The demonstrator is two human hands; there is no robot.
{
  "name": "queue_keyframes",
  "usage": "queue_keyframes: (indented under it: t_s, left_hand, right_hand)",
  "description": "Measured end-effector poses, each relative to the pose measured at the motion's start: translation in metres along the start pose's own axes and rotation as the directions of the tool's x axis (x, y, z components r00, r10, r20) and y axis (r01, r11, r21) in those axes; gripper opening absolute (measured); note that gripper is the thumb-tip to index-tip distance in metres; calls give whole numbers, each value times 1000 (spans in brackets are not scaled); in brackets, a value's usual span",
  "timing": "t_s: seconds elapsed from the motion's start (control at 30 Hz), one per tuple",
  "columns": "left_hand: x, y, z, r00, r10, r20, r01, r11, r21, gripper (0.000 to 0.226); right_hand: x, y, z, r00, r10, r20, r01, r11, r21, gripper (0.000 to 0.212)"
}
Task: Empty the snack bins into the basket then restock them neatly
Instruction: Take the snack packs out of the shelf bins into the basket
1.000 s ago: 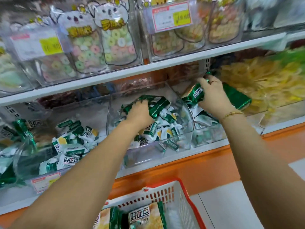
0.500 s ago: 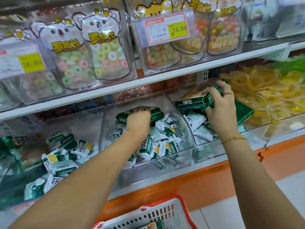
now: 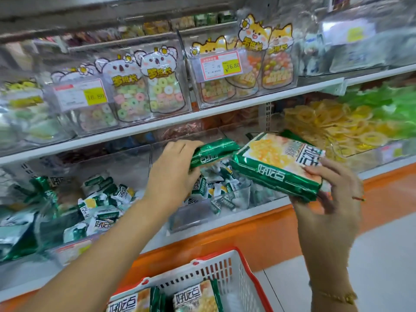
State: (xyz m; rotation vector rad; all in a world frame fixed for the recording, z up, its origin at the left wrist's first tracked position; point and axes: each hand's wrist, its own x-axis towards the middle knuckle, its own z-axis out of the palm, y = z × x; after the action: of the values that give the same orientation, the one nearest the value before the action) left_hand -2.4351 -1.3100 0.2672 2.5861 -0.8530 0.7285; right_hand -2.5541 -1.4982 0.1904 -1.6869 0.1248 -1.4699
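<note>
My left hand [image 3: 173,170] grips a long green snack pack [image 3: 213,153] over the middle clear bin [image 3: 191,218], which holds several small green-and-white packets [image 3: 221,190]. A large green pack with a yellow picture [image 3: 279,165] is held flat in my right hand [image 3: 331,199], out in front of the shelf and right of that bin. Below, the white basket with a red rim [image 3: 227,270] holds a few of the same large packs [image 3: 195,299].
A left bin [image 3: 90,199] holds more small green packets. Right of the bins lie yellow ring snacks [image 3: 333,124] and green ones [image 3: 382,102]. The upper shelf [image 3: 157,124] carries candy bins with price tags. An orange base runs under the shelf.
My right hand has pulled its large pack out of the right bin, toward me, and turned it face up. My left hand has lifted a long pack above the middle bin. The basket shows more.
</note>
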Motion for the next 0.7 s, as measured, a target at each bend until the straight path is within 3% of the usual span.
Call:
queue_keyframes:
  t_s: [0.1, 0.2, 0.27, 0.37, 0.5, 0.53, 0.7]
  left_hand:
    - [-50, 9, -47, 981, -129, -143, 99, 975, -201, 47]
    - [-96, 3, -80, 922, -362, -141, 271, 859, -434, 40]
    - [-122, -8, -89, 880, -466, -93, 363, 785, -501, 37]
    - [-162, -31, -84, 762, -647, 11, 522, 605, -601, 30]
    - [-213, -62, -66, 585, -806, 92, 676, 421, -605, 13]
    - [-224, -68, -63, 553, -827, 99, 685, 384, -620, 13]
    - [-258, -93, -57, 461, -882, 94, 692, 291, -660, 23]
  right_hand:
    - [-12, -12, -22, 987, 54, 149, -70, 992, 102, 56]
    - [-20, -21, -36, 887, 174, 428, -285, 935, 211, 55]
    - [-27, -25, -38, 764, 196, 614, -382, 905, 187, 54]
    - [-45, -28, -23, 510, 241, 826, -504, 861, 60, 45]
    - [-101, -6, 15, 176, 283, 943, -536, 831, -149, 46]
    - [-119, 2, 24, 116, 289, 950, -552, 814, -180, 48]
    - [-188, 35, 49, -46, 403, 914, -603, 718, -347, 39]
